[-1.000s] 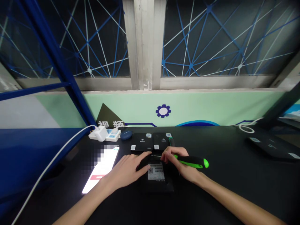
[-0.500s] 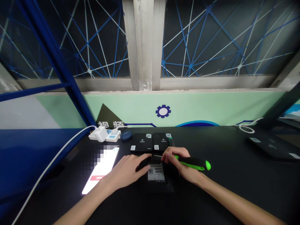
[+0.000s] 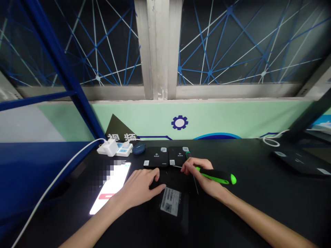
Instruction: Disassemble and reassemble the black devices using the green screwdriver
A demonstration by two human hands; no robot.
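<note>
Turned slightly and shifted toward you, the flat black plastic box (image 3: 172,220) now sits askew, its white paper label (image 3: 170,201) tilted. Your left hand (image 3: 138,189) lies half-open on the box's upper edge; your right hand (image 3: 204,179) grips a green-and-black screwdriver (image 3: 216,176), its thin steel shaft pointing left. Two matching black boxes (image 3: 156,156) sit just beyond.
</note>
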